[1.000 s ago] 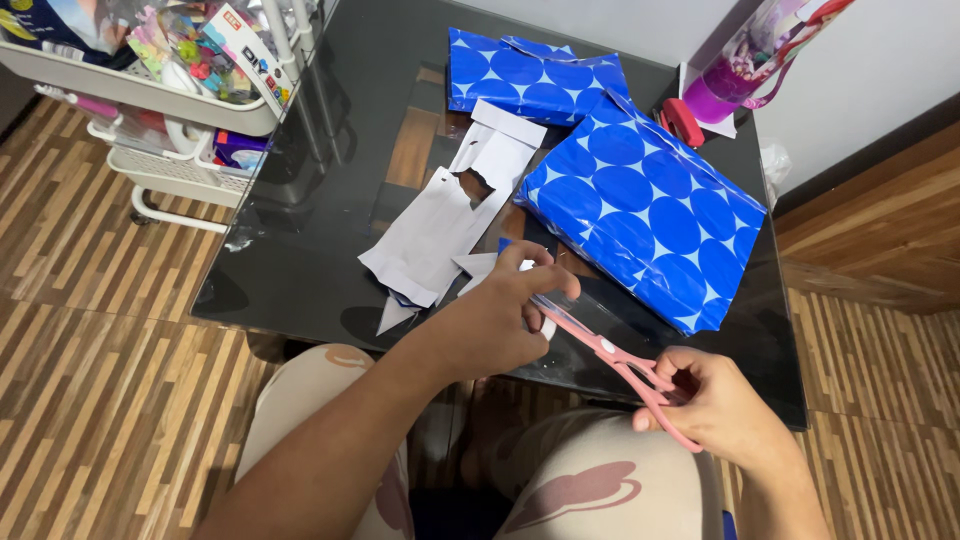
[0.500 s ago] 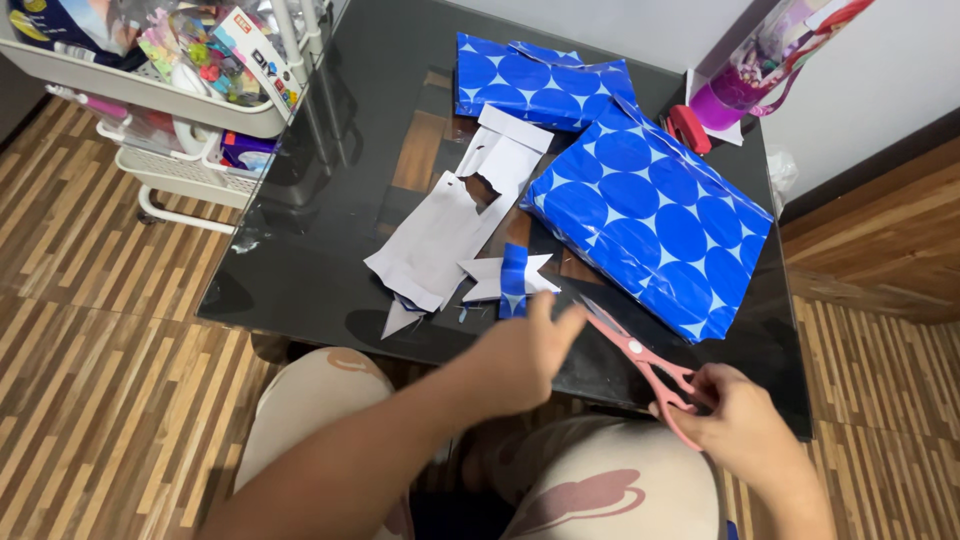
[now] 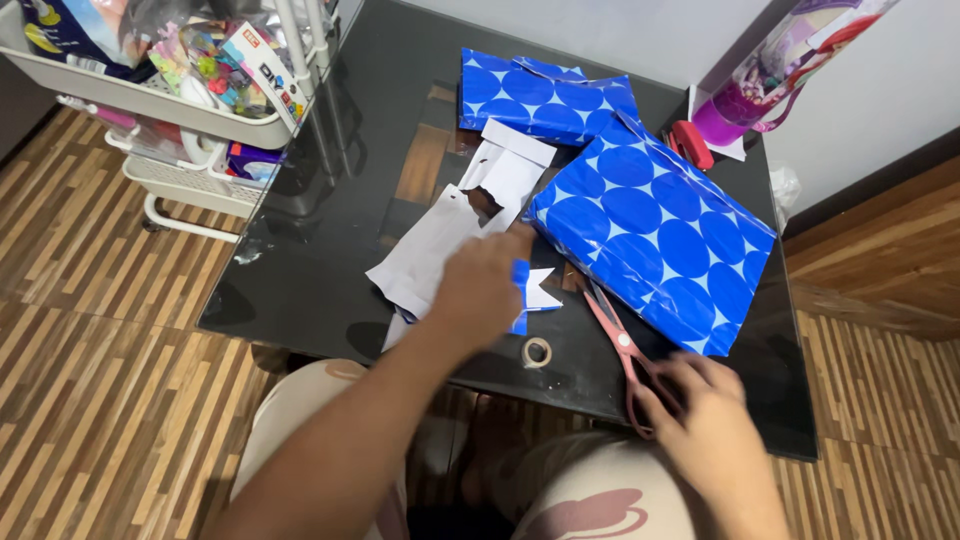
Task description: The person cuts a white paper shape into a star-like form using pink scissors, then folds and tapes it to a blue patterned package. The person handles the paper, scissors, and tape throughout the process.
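We see two parcels wrapped in blue paper with lighter round dots on the dark glass table. The large parcel lies on the right half, a flat slab set at a slant, one corner toward us. The small parcel lies at the far edge, just beside it. White paper offcuts lie in the middle, one with a ragged hole. A white cart stands at the left, its tray full of bright packets and a tilted white box with red and black print. A purple gift bag leans at the far right corner, a red thing just beside it.

Our left hand is over the cut scrap, blue and white, the fingers curled down onto it; it is blurred, so we cannot tell whether they pinch it. Our right hand is at the near edge, its fingers closed round the handles of the pink scissors. The scissors lie along the table, long axis running away from us and a little left, tips pointing at the large parcel and almost touching it, blades nearly shut. A tape roll lies flat between the hands.
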